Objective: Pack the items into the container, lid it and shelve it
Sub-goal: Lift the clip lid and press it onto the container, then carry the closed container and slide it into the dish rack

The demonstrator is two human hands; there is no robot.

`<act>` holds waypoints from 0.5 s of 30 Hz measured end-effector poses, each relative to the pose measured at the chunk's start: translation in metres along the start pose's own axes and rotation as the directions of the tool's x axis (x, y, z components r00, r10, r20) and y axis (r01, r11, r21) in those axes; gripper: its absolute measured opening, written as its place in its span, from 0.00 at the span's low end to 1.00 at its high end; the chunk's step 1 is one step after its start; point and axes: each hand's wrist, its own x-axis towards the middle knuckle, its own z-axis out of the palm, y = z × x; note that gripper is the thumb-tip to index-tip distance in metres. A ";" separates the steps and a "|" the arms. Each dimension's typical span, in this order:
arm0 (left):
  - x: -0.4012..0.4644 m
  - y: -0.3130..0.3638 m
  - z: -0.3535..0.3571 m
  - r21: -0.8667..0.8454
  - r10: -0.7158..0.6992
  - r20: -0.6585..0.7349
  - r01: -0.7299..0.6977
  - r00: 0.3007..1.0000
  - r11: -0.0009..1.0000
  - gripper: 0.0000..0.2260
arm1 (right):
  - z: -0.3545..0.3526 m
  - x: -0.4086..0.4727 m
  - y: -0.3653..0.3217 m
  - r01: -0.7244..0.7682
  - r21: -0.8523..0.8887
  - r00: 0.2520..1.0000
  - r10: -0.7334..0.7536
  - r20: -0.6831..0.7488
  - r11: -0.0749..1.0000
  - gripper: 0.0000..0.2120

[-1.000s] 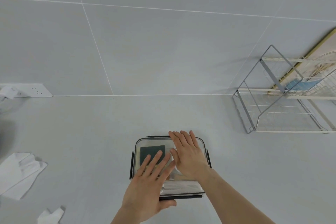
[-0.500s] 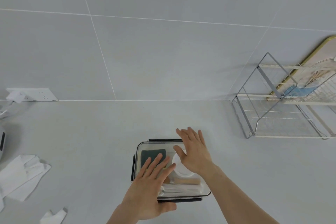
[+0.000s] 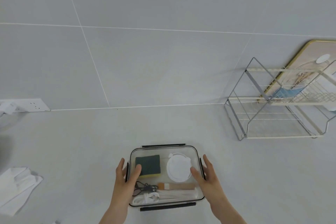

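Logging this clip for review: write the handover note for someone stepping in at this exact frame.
Left hand: open, at the container's left side, thumb on the lid.
Right hand: open, at the right side, thumb on the lid.
Inside: sponge, white round lid, brush, dark cord, white cable.
Done: items packed, clear lid on.
Left: side latches look unclipped; clip them, then move the container to the rack at the right.

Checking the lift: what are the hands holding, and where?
The lidded container, left hand and right hand at its short ends; firm grip unclear.
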 end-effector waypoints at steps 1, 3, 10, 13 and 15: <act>0.000 -0.003 0.000 -0.013 -0.007 0.015 0.007 1.000 1.000 0.41 | 0.002 -0.002 0.003 -0.004 0.025 1.000 0.004 0.013 1.000 0.37; -0.001 -0.009 -0.001 -0.023 -0.001 0.012 0.002 1.000 1.000 0.41 | 0.007 -0.004 0.006 0.011 0.067 1.000 -0.012 0.014 0.998 0.35; -0.003 -0.016 0.002 -0.010 0.074 -0.042 -0.074 0.996 0.997 0.28 | 0.011 -0.007 0.002 0.019 0.140 1.000 -0.018 -0.003 0.990 0.33; -0.005 -0.013 0.004 -0.014 0.070 -0.050 -0.071 0.996 0.997 0.27 | 0.012 -0.007 0.000 0.013 0.153 1.000 -0.013 -0.006 0.988 0.34; -0.005 -0.007 0.005 -0.018 0.076 -0.055 -0.077 0.996 0.997 0.27 | 0.012 -0.008 -0.004 0.015 0.164 1.000 -0.014 -0.008 0.986 0.34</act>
